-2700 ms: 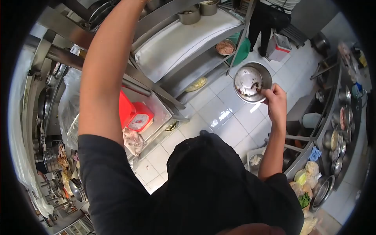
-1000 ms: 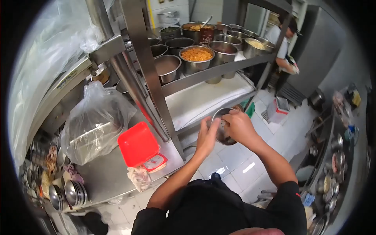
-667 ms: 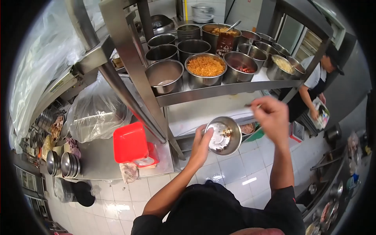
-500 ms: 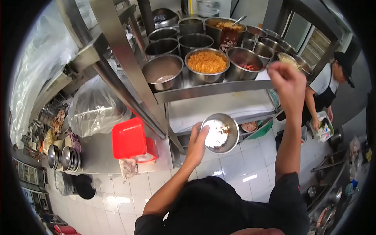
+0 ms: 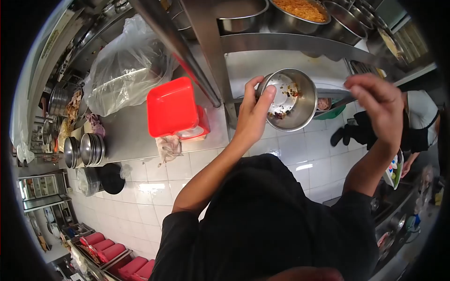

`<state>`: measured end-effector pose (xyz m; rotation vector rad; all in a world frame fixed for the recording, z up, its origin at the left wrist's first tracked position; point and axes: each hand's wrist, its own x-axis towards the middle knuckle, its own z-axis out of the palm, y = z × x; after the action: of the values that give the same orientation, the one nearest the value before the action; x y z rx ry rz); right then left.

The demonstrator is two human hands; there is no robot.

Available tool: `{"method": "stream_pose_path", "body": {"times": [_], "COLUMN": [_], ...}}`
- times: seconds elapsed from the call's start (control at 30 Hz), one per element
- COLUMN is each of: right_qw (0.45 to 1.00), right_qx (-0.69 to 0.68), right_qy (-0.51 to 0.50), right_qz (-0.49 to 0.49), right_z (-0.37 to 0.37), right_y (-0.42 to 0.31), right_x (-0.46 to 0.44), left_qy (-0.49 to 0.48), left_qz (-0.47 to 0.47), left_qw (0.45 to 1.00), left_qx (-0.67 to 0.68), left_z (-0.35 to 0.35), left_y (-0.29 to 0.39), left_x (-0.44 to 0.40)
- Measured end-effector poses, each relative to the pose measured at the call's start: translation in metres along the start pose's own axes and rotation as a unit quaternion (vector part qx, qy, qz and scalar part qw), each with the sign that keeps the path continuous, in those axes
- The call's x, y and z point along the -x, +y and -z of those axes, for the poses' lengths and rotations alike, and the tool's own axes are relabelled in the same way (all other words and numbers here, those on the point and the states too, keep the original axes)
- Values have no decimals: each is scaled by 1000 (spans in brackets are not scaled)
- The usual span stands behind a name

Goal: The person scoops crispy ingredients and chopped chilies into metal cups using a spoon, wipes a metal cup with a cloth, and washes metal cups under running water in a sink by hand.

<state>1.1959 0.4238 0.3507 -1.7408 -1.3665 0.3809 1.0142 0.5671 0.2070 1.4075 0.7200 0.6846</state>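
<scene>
My left hand [image 5: 253,112] grips a small stainless steel bowl [image 5: 305,100] by its near left side, thumb over the rim. The bowl is tilted toward me, and dark and reddish-brown bits of seasoning [image 5: 291,92] lie scattered on its bottom. To the right of the bowl, my right hand [image 5: 380,105] hangs in the air, its fingers loosely bent and apart with nothing visible in them. Beyond the hands, a steel pot of orange shredded food [image 5: 302,10] stands on the raised shelf [image 5: 281,43].
A red plastic tub [image 5: 171,110] stands on the steel counter [image 5: 126,133] at left, with a cloth [image 5: 168,147] by it. Stacked metal bowls [image 5: 92,149] sit farther left. At right, a co-worker [image 5: 422,105] in a dark apron stands close, holding a tray.
The view has swung down and left. My right hand has come away from the pots on the shelf, and its fingers have loosened. More dark bits show in the bowl.
</scene>
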Motion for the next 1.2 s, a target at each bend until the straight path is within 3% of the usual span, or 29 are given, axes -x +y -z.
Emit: {"method": "stream_pose_path", "body": {"times": [0.07,0.17,0.47,0.7,0.8,0.93,1.1,1.2], "right_qw": [995,992,998,995,991,987,989,997], "right_qx": [53,77,44,18,-2,-55,-64,-75], "right_qy": [-71,-76,-27,-97,-111,-139,-124,3], "right_qz": [38,67,22,5,78,55,44,23], "right_z": [-19,-48,-65,-56,-40,-21,53,111], "right_y": [-10,-16,-35,-28,-6,45,114,148], "right_x": [1,1,-6,-21,-20,-28,11,43], "left_qy": [-3,-11,-19,-66,-102,-143,-220,-257], "left_qz": [-17,-25,-34,13,28,68,76,54], "left_qw": [1000,1000,999,996,993,987,972,965], "left_qx": [-8,-11,30,54,46,3,-28,11], "left_z": [8,21,53,41,22,-2,-94,-169], "left_y": [3,8,8,1,-11,-32,-48,-53], "left_x": [4,10,15,10,0,-32,-60,-76]}}
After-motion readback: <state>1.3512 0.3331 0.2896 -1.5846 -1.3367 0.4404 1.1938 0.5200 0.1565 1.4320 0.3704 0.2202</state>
